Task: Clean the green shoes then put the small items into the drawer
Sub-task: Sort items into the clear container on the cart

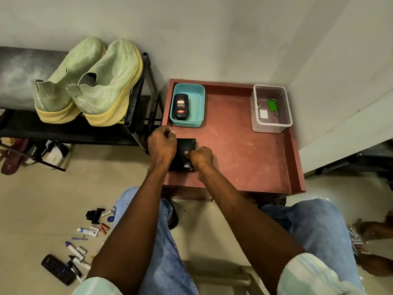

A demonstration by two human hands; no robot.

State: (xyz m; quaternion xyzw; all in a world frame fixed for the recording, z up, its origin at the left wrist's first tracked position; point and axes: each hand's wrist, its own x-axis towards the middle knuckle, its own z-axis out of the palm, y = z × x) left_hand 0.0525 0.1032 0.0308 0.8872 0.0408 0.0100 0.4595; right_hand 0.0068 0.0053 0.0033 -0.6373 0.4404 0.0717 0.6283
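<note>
Both hands work on a black wallet [187,145] that lies at the near left corner of the red surface [244,150]. The left hand [162,145] covers the wallet's left edge, its fingers [170,133] curled over the far corner and holding it. The right hand [201,156] sits at the wallet's near right side, its fingers curled and its thumb pressed on the black leather.

The green shoes [89,81] stand side by side on the top shelf of a black rack [136,116], to the left of the surface and well apart from both hands, heels facing near. Just beyond the left hand a teal tray [198,103] holds a black shoe polish bottle [181,106]. At the far right corner a clear box [271,109] holds a green key tag [271,104] and a small white card.

On the floor at the near left lie scattered small items [85,237]: markers, batteries, a black clip and a dark remote [58,269]. Blue jeans [314,226] cover the person's knees.
</note>
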